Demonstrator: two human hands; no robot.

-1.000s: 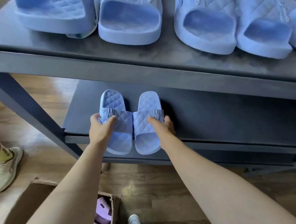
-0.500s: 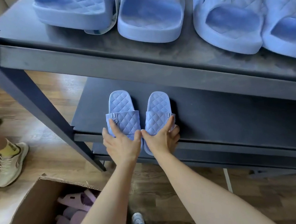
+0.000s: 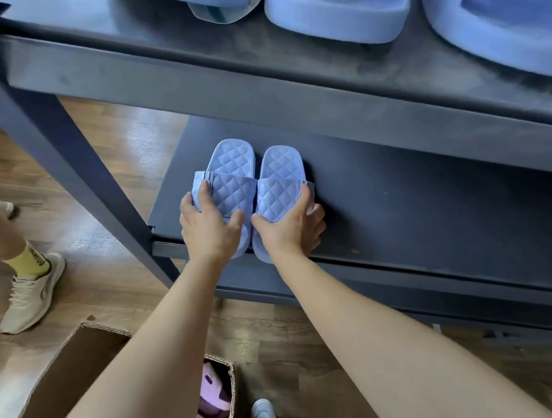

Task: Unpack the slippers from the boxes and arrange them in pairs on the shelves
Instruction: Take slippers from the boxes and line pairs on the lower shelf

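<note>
Moved: both hands have slid out to the outer sides of the pair; a moment ago they lay close together over the toe ends.
Left blue slipper (image 3: 232,186): under the left hand, flat on the lower shelf (image 3: 402,203), heel end pointing away from the wrist.
Right blue slipper (image 3: 281,188): under the right hand, touching the left blue slipper side by side.
Left hand (image 3: 211,230): holds its slipper, fingers curled over the outer edge of the quilted strap, thumb lying across the strap.
Right hand (image 3: 292,232): holds its slipper, thumb on the strap, fingers wrapped round the outer side.
Upper shelf (image 3: 255,76): above both hands, with big blue slippers (image 3: 340,10) on it.
Shelf leg (image 3: 70,154): just left of the left hand.
Cardboard box (image 3: 68,373): on the wood floor (image 3: 110,150) under the left forearm, open, with lilac slippers (image 3: 212,403) inside.
Other person: far left of the hands, a yellow sock (image 3: 30,261) in a white sneaker (image 3: 30,296).
</note>
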